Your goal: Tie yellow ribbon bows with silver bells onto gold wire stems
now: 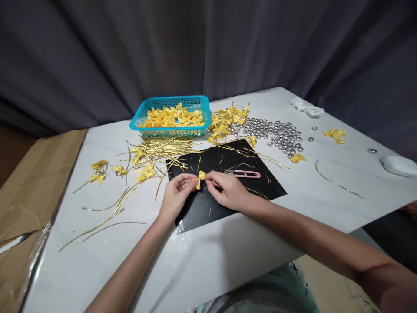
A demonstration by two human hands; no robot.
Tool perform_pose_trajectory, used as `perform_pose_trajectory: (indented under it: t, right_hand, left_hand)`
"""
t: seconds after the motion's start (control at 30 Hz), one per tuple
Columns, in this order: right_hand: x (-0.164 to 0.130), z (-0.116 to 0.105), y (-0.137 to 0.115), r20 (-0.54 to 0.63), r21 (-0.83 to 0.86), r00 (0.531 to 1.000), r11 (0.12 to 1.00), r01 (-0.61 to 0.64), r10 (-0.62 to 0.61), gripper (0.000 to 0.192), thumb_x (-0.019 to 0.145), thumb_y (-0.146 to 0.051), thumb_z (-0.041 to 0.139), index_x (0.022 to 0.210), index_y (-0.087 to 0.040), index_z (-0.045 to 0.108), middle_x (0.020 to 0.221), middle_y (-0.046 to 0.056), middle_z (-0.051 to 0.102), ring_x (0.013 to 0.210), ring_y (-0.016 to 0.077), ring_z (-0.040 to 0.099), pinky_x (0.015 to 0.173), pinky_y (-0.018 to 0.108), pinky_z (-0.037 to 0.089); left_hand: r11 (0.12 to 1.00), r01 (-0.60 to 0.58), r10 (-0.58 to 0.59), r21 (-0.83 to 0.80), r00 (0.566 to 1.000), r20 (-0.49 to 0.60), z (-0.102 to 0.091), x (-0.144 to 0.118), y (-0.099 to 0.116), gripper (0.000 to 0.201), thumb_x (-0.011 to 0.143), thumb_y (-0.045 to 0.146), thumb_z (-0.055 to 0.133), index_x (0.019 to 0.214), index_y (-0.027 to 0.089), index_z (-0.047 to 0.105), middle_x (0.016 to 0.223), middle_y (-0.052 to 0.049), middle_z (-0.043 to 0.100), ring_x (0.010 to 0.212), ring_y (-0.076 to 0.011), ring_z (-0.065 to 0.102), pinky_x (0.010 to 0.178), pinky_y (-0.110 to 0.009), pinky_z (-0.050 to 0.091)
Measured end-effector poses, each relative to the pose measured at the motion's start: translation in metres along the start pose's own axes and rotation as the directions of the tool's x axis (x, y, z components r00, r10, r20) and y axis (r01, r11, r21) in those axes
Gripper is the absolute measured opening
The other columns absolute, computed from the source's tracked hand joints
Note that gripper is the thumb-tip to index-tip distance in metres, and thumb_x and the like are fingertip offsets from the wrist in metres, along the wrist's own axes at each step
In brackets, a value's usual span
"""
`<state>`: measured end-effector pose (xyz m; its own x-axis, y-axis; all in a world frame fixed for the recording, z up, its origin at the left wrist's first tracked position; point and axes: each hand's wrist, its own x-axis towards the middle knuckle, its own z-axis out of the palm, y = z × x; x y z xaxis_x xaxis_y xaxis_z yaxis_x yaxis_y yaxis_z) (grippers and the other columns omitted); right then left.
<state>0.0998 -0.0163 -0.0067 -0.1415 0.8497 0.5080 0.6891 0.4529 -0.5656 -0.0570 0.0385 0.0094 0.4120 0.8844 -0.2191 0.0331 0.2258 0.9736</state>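
1. One blue basket [169, 114] at 11 o'clock, its yellow bows too heaped to count.
2. One black mat [224, 191] at the centre.
3. One pink snipper [245, 174] on the mat.
4. Two hands, the left hand [176, 195] and the right hand [228, 189], sharing one yellow bow [200, 177].
5. Silver bells [276, 134] at 1 o'clock: dozens, too many to count.
6. Gold wire ties [163, 148] at 10 o'clock: uncountable.
7. One white dish [399, 166] at 3 o'clock.

Turquoise basket [137, 121] of yellow bows, silver beads [276, 132], pink snips [244, 174], gold wire ties [163, 148].
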Motion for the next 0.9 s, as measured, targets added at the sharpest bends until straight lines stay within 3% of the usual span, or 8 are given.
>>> perform_pose_trajectory:
  t: [0.9]
  right_hand:
    - [-0.0007, -0.0003, 0.0005, 0.008, 0.006, 1.0, 1.0, 0.001, -0.001, 0.012, 0.085, -0.012, 0.041, 0.084, -0.016, 0.053, 0.07, 0.002, 0.055, 0.055, 0.0096, 0.046, 0.055, 0.02, 0.035]
  left_hand:
    - [0.999, -0.04, 0.041, 0.034, 0.999, -0.012, 0.0007, -0.0001, -0.0016, 0.024, 0.062, 0.031, 0.075, 0.077, 0.013, 0.066, 0.07, -0.002, 0.066, 0.064, -0.0116, 0.058, 0.065, -0.023, 0.045]
